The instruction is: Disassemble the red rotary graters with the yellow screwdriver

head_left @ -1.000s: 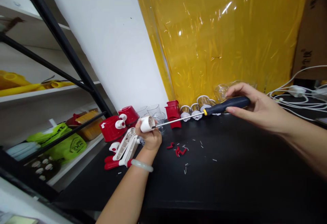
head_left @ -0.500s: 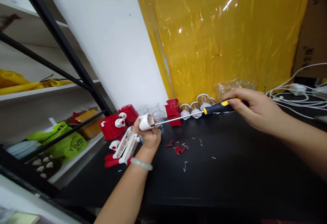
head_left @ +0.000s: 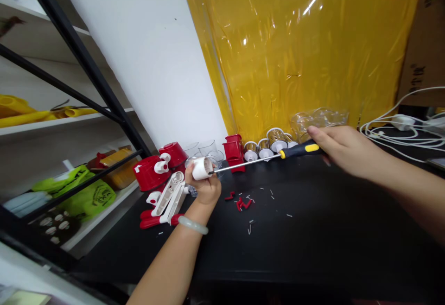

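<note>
My left hand [head_left: 207,188] is closed round a white plastic cylinder [head_left: 200,168], its hollow end turned to the right. My right hand [head_left: 342,149] grips the black and yellow handle of a long screwdriver [head_left: 299,149]. The shaft runs leftward, and its tip is at the cylinder's open end; whether it touches a screw inside I cannot tell. Left of my left hand lie white arms with red handles [head_left: 170,198] and red housings [head_left: 149,173]. Small red parts [head_left: 243,203] and several small metal pins [head_left: 250,226] are scattered on the black table [head_left: 295,249].
Red plastic pieces [head_left: 233,149] and metal grater drums [head_left: 276,139] line the table's back edge, with clear plastic parts [head_left: 318,118] behind. White cables [head_left: 385,126] are coiled at the right. A black-framed shelf [head_left: 86,68] stands at the left, and yellow plastic sheeting [head_left: 306,50] hangs behind.
My right hand has changed its hold on the handle, with the thumb now lifted toward the top and the handle turned. The cylinder stays in my left hand, shifted very slightly.
</note>
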A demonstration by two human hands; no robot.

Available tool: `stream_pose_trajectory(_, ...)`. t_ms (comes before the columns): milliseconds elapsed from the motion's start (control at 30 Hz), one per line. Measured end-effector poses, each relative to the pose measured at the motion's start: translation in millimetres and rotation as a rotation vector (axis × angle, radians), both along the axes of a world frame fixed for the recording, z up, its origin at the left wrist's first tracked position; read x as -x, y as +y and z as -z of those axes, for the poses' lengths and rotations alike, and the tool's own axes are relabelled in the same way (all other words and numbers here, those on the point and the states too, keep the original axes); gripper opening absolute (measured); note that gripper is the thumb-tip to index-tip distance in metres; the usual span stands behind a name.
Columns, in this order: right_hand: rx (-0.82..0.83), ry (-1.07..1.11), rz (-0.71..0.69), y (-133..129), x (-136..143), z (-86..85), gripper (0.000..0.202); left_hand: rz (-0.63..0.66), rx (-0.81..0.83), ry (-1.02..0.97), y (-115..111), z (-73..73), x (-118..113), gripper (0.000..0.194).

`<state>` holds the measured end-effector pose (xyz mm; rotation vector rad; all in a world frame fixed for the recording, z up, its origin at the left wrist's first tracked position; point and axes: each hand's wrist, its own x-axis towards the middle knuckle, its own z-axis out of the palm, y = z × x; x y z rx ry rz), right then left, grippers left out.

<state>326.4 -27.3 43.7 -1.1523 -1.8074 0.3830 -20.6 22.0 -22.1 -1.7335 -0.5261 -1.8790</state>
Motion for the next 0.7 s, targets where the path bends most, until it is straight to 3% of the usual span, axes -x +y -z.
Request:
stream_pose_trajectory(100,-0.173,-0.092,0.035,-2,-1,-4.0,0.059,-0.015,0.017,-0.011,2,2.2,1,0.054)
stream_pose_trajectory(233,-0.296,-0.021,-0.090,-4,-5,-6.2,0.032,-0.042,0.050,-0.041,1,2.5,2,0.055)
stream_pose_trajectory(300,-0.312,0.090,-0.165,-5,-6,-5.3,0.028,-0.039,0.050,-0.038,1,2.0,2,0.053)
stream_pose_trajectory(500,-0.056,0.349,-0.297,4,-1,3.5,0.048,-0.060,0.103,-0.107,7,10.6,9,0.063)
stream_pose_trajectory(600,0.068,0.283,-0.206,12,3,7.5,0.060,-0.058,0.159,-0.152,13,18.5,15,0.069)
stream_pose_trajectory(700,0.024,0.155,-0.133,14,3,6.6,0.061,-0.020,0.190,-0.164,16,20.8,17,0.067)
